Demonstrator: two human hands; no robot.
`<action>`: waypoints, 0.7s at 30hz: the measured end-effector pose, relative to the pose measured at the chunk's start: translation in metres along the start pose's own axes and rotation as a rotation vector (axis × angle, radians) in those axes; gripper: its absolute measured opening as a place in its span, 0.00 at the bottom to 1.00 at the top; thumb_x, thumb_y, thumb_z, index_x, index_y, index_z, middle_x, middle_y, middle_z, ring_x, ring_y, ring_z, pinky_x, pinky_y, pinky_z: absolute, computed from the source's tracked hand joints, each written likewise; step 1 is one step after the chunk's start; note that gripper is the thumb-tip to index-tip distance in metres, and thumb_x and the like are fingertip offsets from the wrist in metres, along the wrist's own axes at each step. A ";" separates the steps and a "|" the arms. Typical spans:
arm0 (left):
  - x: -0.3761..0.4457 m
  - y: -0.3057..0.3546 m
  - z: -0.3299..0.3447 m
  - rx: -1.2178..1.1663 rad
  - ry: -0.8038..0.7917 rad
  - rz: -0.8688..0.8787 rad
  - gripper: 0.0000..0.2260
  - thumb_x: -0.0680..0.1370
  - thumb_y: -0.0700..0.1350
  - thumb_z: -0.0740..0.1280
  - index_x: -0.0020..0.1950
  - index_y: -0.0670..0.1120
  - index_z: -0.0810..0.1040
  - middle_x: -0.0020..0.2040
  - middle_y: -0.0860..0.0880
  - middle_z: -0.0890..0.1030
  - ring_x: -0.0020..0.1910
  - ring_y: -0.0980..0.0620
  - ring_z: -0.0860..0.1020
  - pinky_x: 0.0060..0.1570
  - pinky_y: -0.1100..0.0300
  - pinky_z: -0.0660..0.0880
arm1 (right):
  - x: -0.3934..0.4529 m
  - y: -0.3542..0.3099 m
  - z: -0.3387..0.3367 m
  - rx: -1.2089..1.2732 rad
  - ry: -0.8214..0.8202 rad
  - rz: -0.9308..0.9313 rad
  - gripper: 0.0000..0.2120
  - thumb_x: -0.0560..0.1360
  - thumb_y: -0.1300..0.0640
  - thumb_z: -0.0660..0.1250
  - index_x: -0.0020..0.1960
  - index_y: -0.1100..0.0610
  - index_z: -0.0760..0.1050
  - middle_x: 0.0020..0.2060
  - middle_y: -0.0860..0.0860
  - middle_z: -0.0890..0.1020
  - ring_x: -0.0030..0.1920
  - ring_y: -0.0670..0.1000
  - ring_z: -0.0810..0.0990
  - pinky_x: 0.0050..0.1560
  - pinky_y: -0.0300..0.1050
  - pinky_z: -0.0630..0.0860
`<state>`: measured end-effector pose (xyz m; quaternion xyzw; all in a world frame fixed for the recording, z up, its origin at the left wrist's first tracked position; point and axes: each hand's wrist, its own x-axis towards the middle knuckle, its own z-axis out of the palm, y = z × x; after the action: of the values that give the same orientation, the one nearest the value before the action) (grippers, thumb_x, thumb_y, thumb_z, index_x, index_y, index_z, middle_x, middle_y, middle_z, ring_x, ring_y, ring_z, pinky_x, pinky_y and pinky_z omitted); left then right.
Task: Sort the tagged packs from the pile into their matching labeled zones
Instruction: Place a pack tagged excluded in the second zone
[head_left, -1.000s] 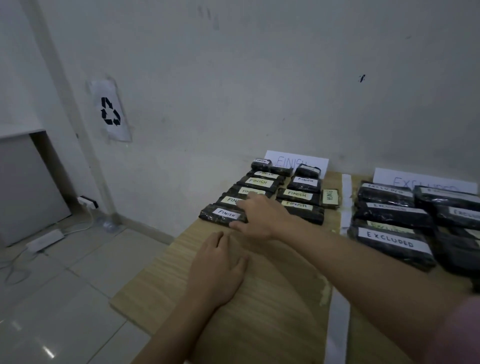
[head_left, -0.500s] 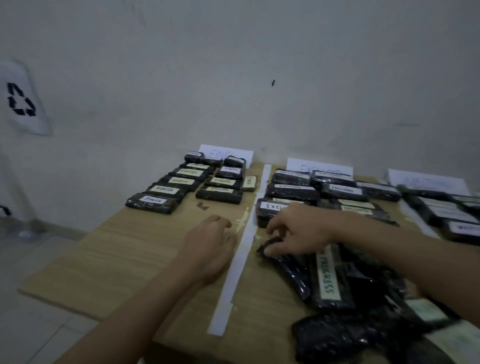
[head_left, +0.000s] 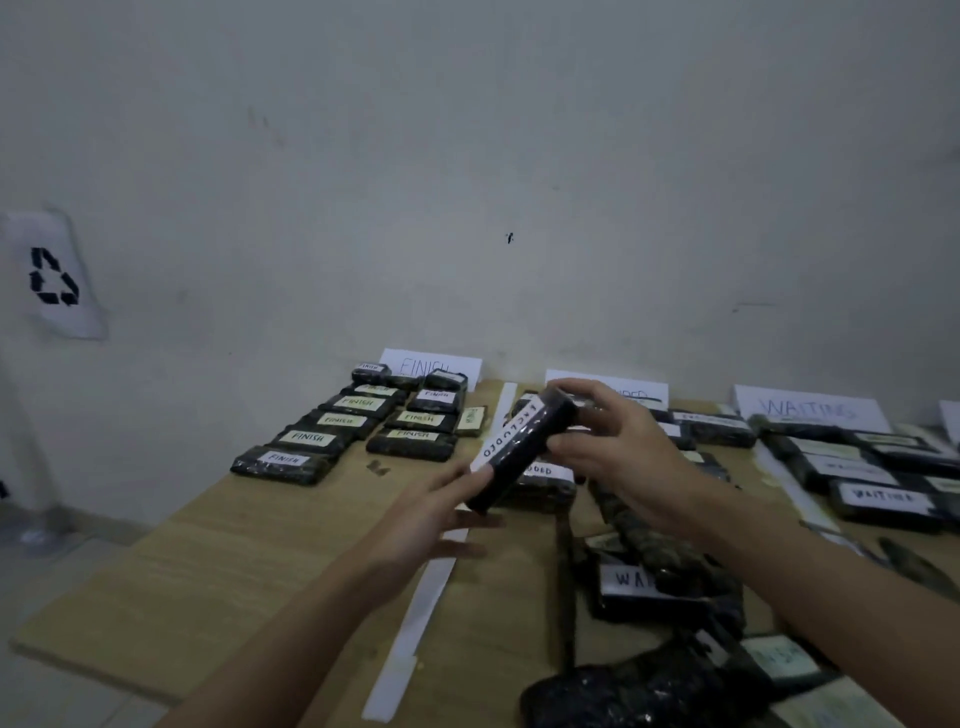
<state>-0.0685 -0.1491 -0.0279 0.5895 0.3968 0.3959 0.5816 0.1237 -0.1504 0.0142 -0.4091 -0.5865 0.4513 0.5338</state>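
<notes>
A black pack tagged EXCLUDED (head_left: 524, 448) is held in the air above the table between both hands. My right hand (head_left: 618, 441) grips its far end, fingers curled over the top. My left hand (head_left: 441, 512) supports its near end from below with loosely spread fingers. Under it lie other packs in the EXCLUDED zone (head_left: 540, 480) before a partly hidden sign (head_left: 631, 392). FINISH packs (head_left: 343, 421) fill the left zone by the FINISH sign (head_left: 431, 364). WAITING packs (head_left: 883, 499) lie right, by the WAITING sign (head_left: 810, 410). The unsorted pile (head_left: 660, 582) sits near right.
White tape strips (head_left: 421, 613) split the wooden table (head_left: 218, 571) into zones. The table's left edge drops to a tiled floor (head_left: 52, 540). A recycling sign (head_left: 52, 275) hangs on the wall at left. More dark packs (head_left: 639, 691) lie at the near right edge.
My right hand left the FINISH row, reached into the pile and lifted a pack. My left hand rose off the table to meet the pack's near end.
</notes>
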 end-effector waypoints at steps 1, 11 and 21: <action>0.002 0.005 0.002 0.003 0.035 0.047 0.15 0.75 0.48 0.65 0.61 0.50 0.75 0.57 0.47 0.80 0.52 0.46 0.81 0.46 0.55 0.78 | -0.004 -0.001 -0.006 0.040 0.008 -0.004 0.22 0.69 0.77 0.64 0.53 0.53 0.75 0.50 0.57 0.81 0.44 0.52 0.83 0.43 0.42 0.81; 0.029 0.043 0.036 0.292 0.069 0.469 0.23 0.67 0.34 0.74 0.58 0.51 0.76 0.55 0.48 0.79 0.48 0.54 0.82 0.50 0.59 0.80 | -0.034 -0.008 -0.063 0.036 0.108 -0.017 0.18 0.70 0.72 0.67 0.54 0.55 0.77 0.51 0.58 0.81 0.48 0.54 0.84 0.42 0.42 0.80; 0.052 0.042 0.071 0.192 0.008 0.375 0.18 0.67 0.40 0.76 0.53 0.49 0.75 0.53 0.49 0.79 0.48 0.52 0.82 0.50 0.54 0.80 | -0.037 -0.022 -0.092 0.113 0.322 -0.036 0.17 0.70 0.71 0.68 0.56 0.59 0.73 0.51 0.59 0.81 0.49 0.56 0.83 0.46 0.46 0.82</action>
<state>0.0172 -0.1280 0.0140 0.7043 0.3185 0.4598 0.4372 0.2186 -0.1833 0.0279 -0.4348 -0.4742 0.4026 0.6511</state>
